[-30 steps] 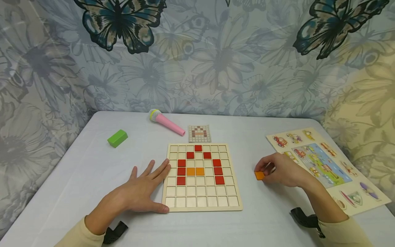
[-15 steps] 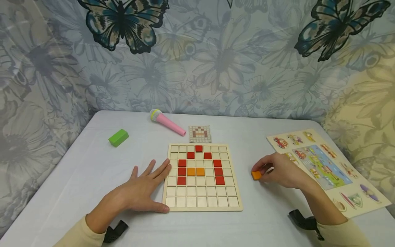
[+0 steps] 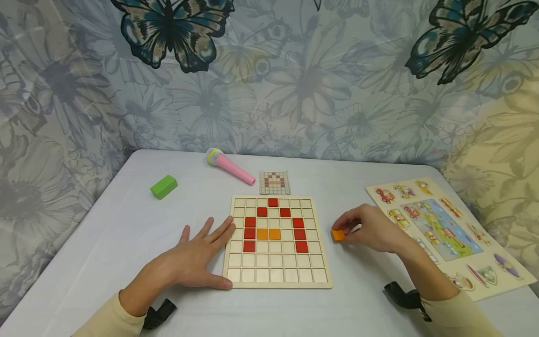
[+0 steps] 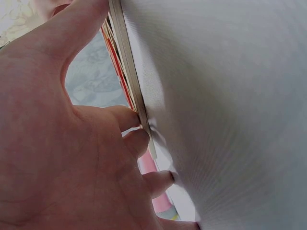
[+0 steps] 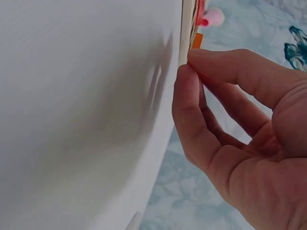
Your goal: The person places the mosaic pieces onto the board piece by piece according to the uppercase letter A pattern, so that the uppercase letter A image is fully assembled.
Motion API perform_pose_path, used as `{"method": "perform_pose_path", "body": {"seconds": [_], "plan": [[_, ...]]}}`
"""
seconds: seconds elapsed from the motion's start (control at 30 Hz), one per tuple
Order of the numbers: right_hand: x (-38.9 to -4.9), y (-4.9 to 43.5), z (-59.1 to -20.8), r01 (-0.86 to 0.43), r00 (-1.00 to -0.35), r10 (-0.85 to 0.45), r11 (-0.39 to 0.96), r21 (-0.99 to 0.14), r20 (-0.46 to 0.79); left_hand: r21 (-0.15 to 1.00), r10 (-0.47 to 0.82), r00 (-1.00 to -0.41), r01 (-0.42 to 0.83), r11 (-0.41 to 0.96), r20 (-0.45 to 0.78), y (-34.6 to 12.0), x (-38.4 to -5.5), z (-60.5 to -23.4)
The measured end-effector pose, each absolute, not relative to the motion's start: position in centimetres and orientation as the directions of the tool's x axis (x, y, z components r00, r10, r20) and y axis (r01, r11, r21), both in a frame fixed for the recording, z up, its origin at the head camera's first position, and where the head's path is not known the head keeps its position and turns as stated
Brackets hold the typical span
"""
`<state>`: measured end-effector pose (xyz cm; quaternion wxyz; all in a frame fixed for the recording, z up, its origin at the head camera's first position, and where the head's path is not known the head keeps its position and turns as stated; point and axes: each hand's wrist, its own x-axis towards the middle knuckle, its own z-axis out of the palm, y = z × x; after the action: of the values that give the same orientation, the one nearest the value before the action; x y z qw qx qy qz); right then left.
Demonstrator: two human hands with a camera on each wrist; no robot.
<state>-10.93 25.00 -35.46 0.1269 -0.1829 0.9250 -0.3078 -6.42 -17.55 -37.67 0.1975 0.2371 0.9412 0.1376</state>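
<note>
A wooden grid board (image 3: 278, 275) lies mid-table, with several red tiles (image 3: 250, 233) and two orange tiles (image 3: 268, 234) set in its cells. Against its left edge rests my left hand (image 3: 195, 260), fingers spread, thumb and fingertips touching the rim; the left wrist view shows the palm (image 4: 72, 158) beside the board's side. Just right of the board my right hand (image 3: 370, 229) pinches an orange tile (image 3: 338, 235) between thumb and fingers. In the right wrist view a bit of orange tile (image 5: 197, 41) shows beyond the fingertips. Behind the board lies a small pattern card (image 3: 275, 182).
A pink toy microphone (image 3: 233, 168) lies at the back, a green block (image 3: 163, 187) at the back left. On the right is a picture puzzle board (image 3: 446, 234). A patterned cloth wall (image 3: 294, 93) stands behind the white table (image 3: 202, 313).
My right hand has moved left with the orange tile, from near the puzzle board to close by the grid board's right edge. My left hand stays at the grid board's left edge.
</note>
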Motion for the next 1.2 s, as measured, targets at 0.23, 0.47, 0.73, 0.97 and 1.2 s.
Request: {"method": "perform_pose_path", "body": {"seconds": [0.23, 0.47, 0.73, 0.97, 1.2], "plan": [[-11.3, 23.6, -35.5, -0.244, -0.906, -0.405, 0.739, -0.628, -0.125, 0.344, 0.5, -0.809, 0.395, 0.852, -0.309, -17.4, -6.5, -37.6], [-11.6, 21.9, -35.5, -0.224, -0.909, -0.396, 0.724, -0.653, -0.128, 0.346, 0.5, -0.808, 0.393, 0.852, -0.311, -17.4, -6.5, -37.5], [-11.8, 19.4, -35.3, -0.215, -0.906, -0.398, 0.723, -0.656, -0.141, 0.356, 0.501, -0.806, 0.389, 0.85, -0.315, -17.4, -6.3, -37.5], [-12.2, 17.6, -35.5, -0.225, -0.9, -0.413, 0.719, -0.657, -0.143, 0.36, 0.503, -0.806, 0.39, 0.847, -0.31, -17.4, -6.4, -37.6], [-12.5, 16.0, -35.4, -0.204, -0.896, -0.409, 0.725, -0.658, -0.173, 0.361, 0.513, -0.804, 0.402, 0.842, -0.301, -17.3, -6.4, -37.5]]}}
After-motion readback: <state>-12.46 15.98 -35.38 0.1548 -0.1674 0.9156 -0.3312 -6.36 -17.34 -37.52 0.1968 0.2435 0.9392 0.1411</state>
